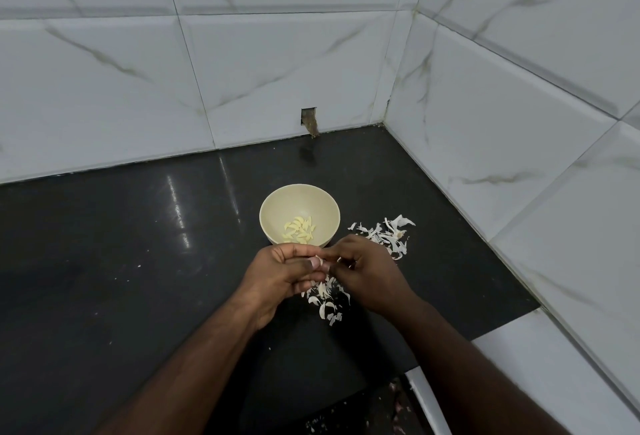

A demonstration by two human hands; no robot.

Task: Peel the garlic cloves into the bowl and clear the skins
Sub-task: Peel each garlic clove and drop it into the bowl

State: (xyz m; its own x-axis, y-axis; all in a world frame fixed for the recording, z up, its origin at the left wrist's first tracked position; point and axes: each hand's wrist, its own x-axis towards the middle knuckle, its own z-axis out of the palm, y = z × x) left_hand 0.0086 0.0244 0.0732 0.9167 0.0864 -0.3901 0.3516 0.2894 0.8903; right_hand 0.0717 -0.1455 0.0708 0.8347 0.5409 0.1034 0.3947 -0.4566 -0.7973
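I hold a clove [319,260] between my two hands, just in front of the bowl [268,211] on the table [138,261]. My left hand [287,270] pinches it with thumb and fingers, and my right hand [363,266] pinches its skin. Both hands are equally close to the bowl. I cannot tell which way the clove's long side points. Peeled cloves [300,228] lie in the bowl. Skins [384,235] lie right of it and under my hands. I see no writing.
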